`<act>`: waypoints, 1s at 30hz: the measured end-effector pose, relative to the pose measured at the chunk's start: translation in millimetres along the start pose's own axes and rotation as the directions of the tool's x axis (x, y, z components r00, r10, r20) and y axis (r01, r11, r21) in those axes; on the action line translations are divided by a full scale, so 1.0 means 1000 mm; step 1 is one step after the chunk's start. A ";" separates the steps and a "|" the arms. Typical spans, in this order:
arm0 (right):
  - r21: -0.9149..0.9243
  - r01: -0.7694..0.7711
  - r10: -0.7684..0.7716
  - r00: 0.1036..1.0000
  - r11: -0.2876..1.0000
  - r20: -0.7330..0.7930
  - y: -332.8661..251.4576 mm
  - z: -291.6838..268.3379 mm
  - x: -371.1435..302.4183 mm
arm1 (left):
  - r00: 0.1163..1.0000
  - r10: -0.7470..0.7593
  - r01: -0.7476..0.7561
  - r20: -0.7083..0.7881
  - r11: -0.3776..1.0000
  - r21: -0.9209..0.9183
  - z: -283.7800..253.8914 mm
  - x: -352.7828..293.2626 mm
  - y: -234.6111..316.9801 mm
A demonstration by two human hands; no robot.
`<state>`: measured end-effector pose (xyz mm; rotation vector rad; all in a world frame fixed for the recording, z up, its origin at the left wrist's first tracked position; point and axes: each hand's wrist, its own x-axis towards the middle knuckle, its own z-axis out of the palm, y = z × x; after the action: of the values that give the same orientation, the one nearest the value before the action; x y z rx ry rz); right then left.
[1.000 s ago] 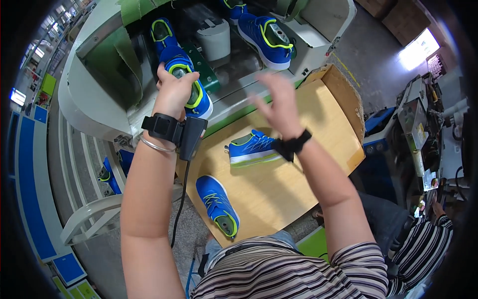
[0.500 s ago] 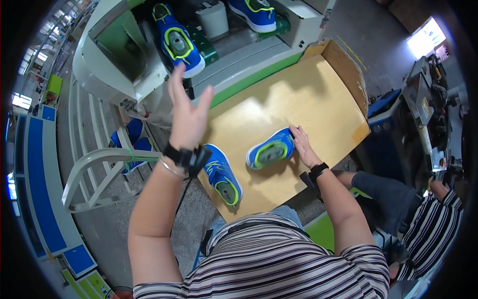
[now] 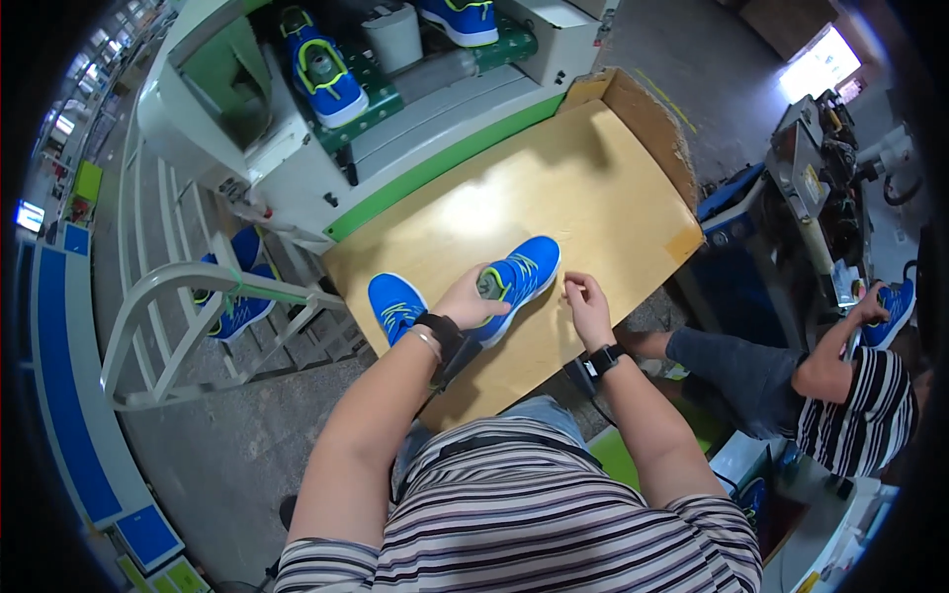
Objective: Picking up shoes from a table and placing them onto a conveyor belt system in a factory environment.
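On a tan board tabletop (image 3: pixel 633 212) lie two blue running shoes with lime-green trim. My left hand (image 3: pixel 473 301) grips one shoe (image 3: pixel 529 272) round its heel and collar, with the toe pointing away to the right. A grey-green insert shows in its opening. The other shoe (image 3: pixel 395 295) rests to the left, partly hidden behind my left hand and wrist. Just right of the gripped shoe, apart from it, my right hand (image 3: pixel 590 311) has its fingers curled together. Whether anything small is between them cannot be made out.
Beyond the table stands a pale machine (image 3: pixel 435 133) with blue shoes (image 3: pixel 326 84) on a green belt (image 3: pixel 376 104). A cardboard wall (image 3: pixel 652 128) edges the table's far right. Left is a white metal rack (image 3: pixel 188 282) holding shoes. At right a co-worker (image 3: pixel 855 400) holds a blue shoe.
My left hand has come down from near the machine and taken hold of the shoe, which now points farther away. My right hand has let go of that shoe and curled its fingers.
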<state>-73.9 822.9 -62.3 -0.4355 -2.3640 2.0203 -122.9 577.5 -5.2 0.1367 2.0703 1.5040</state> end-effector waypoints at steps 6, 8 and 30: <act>-0.184 -0.069 0.157 0.840 0.980 0.519 -0.033 0.053 -0.037 | 0.994 -0.079 0.017 -0.071 0.776 -0.631 -0.065 -0.099 0.045; -0.180 0.174 -0.019 0.769 0.968 0.639 -0.040 0.094 -0.046 | 0.989 -0.061 -0.048 -0.137 0.740 -0.671 -0.085 -0.133 0.055; -0.212 0.377 -0.196 0.794 0.902 0.576 -0.050 0.028 -0.070 | 0.800 -0.011 -0.295 -0.600 0.863 -0.409 -0.144 -0.069 0.151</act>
<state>-22.0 774.4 -5.9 0.5771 -2.8490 1.7874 -173.8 483.3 186.8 -0.4320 2.0571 2.3534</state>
